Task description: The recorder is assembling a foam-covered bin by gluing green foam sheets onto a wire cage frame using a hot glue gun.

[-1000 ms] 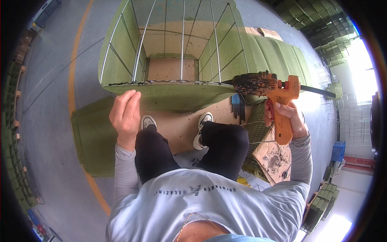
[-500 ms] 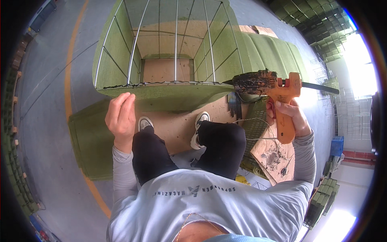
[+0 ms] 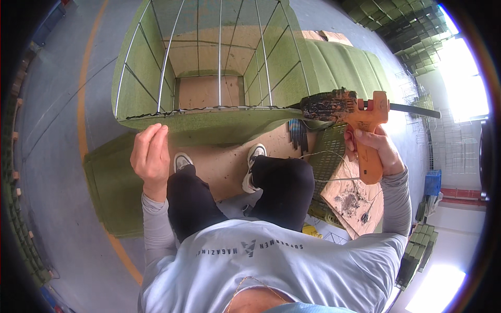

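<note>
Our glue gun [image 3: 347, 112] sits in front of us at the right, its blackened nozzle touching the near top edge of the wire basket [image 3: 219, 78] at its right corner. Our right hand [image 3: 377, 148] is wrapped tight around the orange handle, a finger near the trigger. Our left hand [image 3: 150, 156] rests with fingers closed together on the green mat [image 3: 209, 125] that is folded over the basket's front rim, at its left end, pressing it against the wire.

To do this well, we judge that we should keep the nozzle right on the seam where mat meets wire, run an even bead along the rim, and keep the left palm pressing the mat flat, clear of hot glue.

Beyond that, our shoes stand on a brown board [image 3: 219, 161], with more green matting [image 3: 109, 188] spread on the grey floor [image 3: 57, 156]. A glue-stained cardboard scrap [image 3: 355, 201] lies at our right, the gun's cord looping over it.
</note>
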Available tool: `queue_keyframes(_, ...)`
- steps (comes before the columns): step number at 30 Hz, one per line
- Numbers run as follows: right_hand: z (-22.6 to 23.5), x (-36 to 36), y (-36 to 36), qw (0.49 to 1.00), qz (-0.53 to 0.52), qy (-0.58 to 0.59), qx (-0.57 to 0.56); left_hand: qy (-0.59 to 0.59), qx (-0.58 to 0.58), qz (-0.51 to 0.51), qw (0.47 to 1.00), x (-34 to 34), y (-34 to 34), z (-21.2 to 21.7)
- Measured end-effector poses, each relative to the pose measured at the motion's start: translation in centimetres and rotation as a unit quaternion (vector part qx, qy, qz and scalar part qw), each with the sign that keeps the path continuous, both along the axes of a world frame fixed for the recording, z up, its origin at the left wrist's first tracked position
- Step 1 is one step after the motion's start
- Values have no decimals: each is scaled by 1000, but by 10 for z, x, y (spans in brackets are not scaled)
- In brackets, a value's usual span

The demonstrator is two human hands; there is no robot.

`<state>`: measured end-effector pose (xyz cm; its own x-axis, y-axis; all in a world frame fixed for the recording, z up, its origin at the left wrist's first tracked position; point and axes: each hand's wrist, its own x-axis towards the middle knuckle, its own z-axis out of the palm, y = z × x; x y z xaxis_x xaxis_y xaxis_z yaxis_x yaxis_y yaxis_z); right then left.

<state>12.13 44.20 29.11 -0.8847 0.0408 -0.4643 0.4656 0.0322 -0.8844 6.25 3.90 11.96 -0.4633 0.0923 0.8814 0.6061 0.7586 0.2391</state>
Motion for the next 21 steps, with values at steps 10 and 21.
queue_keyframes(10, 30, -5, -14, 992, 36, -33, 114, -3, 8, -3, 1000, 0, 0, -4)
queue_keyframes(21, 59, -22, -8, 973, 117, -67, 186, -6, 9, -5, 1000, 2, -3, -5)
